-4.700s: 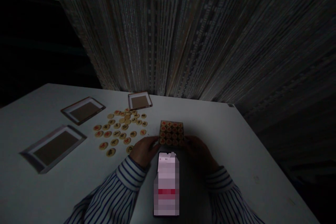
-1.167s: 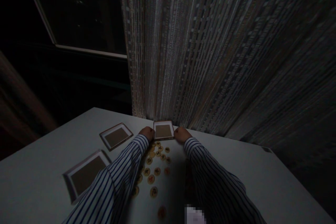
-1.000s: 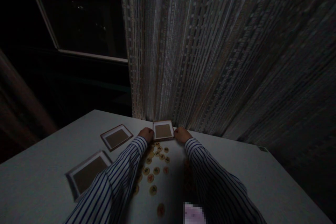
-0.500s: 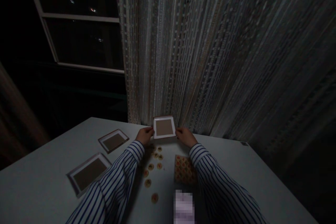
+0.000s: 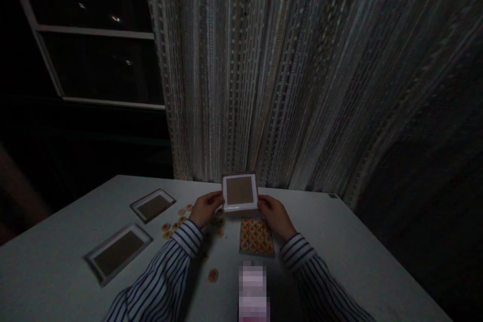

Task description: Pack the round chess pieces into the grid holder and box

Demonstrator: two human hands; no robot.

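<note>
My left hand (image 5: 206,209) and my right hand (image 5: 277,215) grip the two sides of a shallow box lid (image 5: 240,190). It is tilted, its white rim and brown inside turned towards me. Just below it on the table lies a box of round chess pieces (image 5: 257,237), with red-marked pieces in rows. Loose round pieces (image 5: 166,227) are scattered around my left forearm, partly hidden by hand and sleeve. One loose piece (image 5: 213,275) sits apart, closer to me.
On the left of the white table (image 5: 313,256) lie a smaller shallow box part (image 5: 153,206) and a larger one (image 5: 119,251), both brown inside. A blurred pale object (image 5: 253,289) is at the near side. Behind the table hangs a patterned curtain (image 5: 256,70), beside a dark window (image 5: 101,65).
Both hands have brought the lid nearer to me and to the right, closer to the box of pieces. More loose pieces show left of my left hand. My view has turned slightly right.
</note>
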